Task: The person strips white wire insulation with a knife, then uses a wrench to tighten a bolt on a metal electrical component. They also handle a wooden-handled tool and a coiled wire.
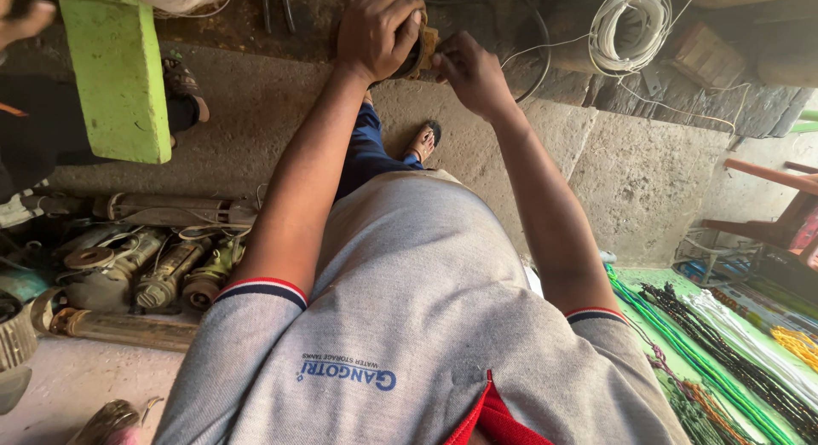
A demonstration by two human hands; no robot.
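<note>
From the head view, the left hand [375, 29] is clamped over a dark round part [416, 54] at the near edge of the grimy desk [256, 19], fingers wrapped down across its top. The right hand [471, 70] sits just beside it, fingertips pinched together against the part's side. A coil of white wire [629, 27] lies well off to the right, and old rusty motors [162, 270] rest on the floor [648, 181] below.

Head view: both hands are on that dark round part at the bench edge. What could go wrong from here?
The left hand grips the round part right at the bench edge; it might slip toward the sandalled foot. The right hand works beside a black cable, which could snag.
</note>
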